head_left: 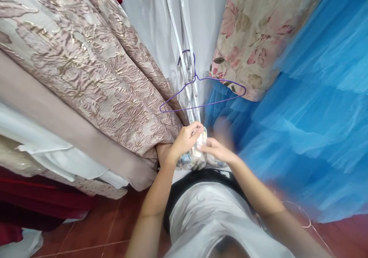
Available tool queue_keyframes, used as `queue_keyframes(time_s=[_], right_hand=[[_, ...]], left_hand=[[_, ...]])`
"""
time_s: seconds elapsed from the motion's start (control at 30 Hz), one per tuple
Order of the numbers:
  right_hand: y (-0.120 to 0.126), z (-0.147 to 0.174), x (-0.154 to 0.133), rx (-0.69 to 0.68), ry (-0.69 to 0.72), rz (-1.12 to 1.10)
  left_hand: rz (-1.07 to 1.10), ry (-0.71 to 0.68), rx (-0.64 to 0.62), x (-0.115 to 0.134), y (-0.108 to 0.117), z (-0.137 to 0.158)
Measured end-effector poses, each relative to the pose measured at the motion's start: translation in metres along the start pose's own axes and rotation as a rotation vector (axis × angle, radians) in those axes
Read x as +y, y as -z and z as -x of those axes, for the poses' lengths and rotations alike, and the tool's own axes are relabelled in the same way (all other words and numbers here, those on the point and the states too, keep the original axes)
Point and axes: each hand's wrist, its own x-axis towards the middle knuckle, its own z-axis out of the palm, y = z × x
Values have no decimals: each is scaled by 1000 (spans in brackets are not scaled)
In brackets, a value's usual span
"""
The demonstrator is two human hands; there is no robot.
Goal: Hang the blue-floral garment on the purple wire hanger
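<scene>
Thumbs and fingers closed, your left hand (185,140) and right hand (217,149) pinch a crumpled, white-and-blue patterned cloth (199,157) before your waist. Beyond hangs a thin, purple triangular hanger (207,105); raised, metallic-pink brocade drapery (94,78) and ruffled blue tulle (313,108) crowd either side.

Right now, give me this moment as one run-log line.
left hand: holding patterned cloth | right hand: holding same cloth | purple hanger: beyond hands | blue fabric: hanging at right
</scene>
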Motion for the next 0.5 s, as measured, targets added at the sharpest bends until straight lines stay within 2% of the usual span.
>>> queue_keyframes(time_s=[0.07,0.13,0.2,0.23,0.27,0.33,0.4,0.5], right_hand=[[2,6,-21,-115,-1,29],[7,16,-42,-110,51,38],[17,28,-62,-38,120,55],[23,33,-72,15,147,72],[31,37,-80,78,167,94],[50,41,-94,217,183,145],[74,39,-102,370,204,180],[118,24,-100,599,311,196]], left_hand=[[229,38,-170,-9,1,15],[366,52,-346,-20,-6,32],[324,82,-495,-31,-16,46],[249,101,-528,-35,-19,49],[155,109,-524,-39,-19,51],[-41,70,-402,-48,-10,47],[-227,16,-222,-60,13,39],[-396,33,-15,-75,52,34]])
